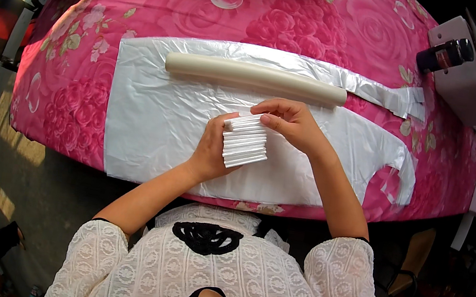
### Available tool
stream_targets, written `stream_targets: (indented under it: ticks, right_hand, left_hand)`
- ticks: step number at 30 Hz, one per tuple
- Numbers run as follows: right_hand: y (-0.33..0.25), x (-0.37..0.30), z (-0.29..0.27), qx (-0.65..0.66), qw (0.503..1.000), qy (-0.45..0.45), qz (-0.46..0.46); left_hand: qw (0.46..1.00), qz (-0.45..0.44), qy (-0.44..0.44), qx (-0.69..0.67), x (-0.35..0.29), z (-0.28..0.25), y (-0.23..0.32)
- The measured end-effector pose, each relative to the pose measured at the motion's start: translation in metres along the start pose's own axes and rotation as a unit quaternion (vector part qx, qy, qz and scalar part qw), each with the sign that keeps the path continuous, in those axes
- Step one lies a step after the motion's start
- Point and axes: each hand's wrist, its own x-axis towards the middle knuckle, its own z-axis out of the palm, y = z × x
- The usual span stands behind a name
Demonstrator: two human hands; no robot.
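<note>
The left hand (210,151) had its grip closed round a white pleated bundle (245,143), its fingers wrapped along the bundle's left side and mostly hidden behind it. The opening of that grip was about as wide as the bundle itself — no more. The bundle's ridged face, a row of narrow folds, was turned up toward the wearer and slightly tilted.

The right hand (293,125) came in at the upper right corner of the bundle, its fingers curled and its thumb laid at the top edge. Thumb and forefinger stood close together there, with only a small gap showing between them; whether that grip pinched a fold or merely touched it, I could not tell.

The bundle was held above a silvery-white plastic sheet (145,120), spread out flat and wrinkled, with a curved cut-out toward its right end. Beyond the hands, a long cream roll (256,78) lay crosswise on the same sheet — near the right hand's fingers, yet apart from them. Under everything was the tabletop (70,117), covered in pink rose-patterned cloth.
</note>
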Motion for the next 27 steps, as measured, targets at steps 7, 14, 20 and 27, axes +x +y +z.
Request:
stream_targets:
  ticks: [7, 14, 20, 27]
  right_hand:
    - [-0.001, 0.001, -0.001, 0.043, 0.999, 0.006, 0.004]
    - [0.021, -0.018, -0.013, 0.016, 0.995, 0.004, -0.095]
    - [0.024, -0.018, -0.007, -0.040, 0.993, 0.035, -0.105]
    - [0.018, -0.019, 0.011, -0.079, 0.984, 0.089, -0.135]
  left_hand:
    - [1.000, 0.005, -0.001, -0.013, 0.000, 0.002, -0.002]
    - [1.000, -0.001, -0.003, -0.008, -0.001, 0.000, -0.001]
    - [0.999, 0.010, 0.001, -0.031, 0.000, 0.002, -0.003]
    - [0.998, 0.064, 0.012, 0.011, 0.000, 0.001, -0.005]
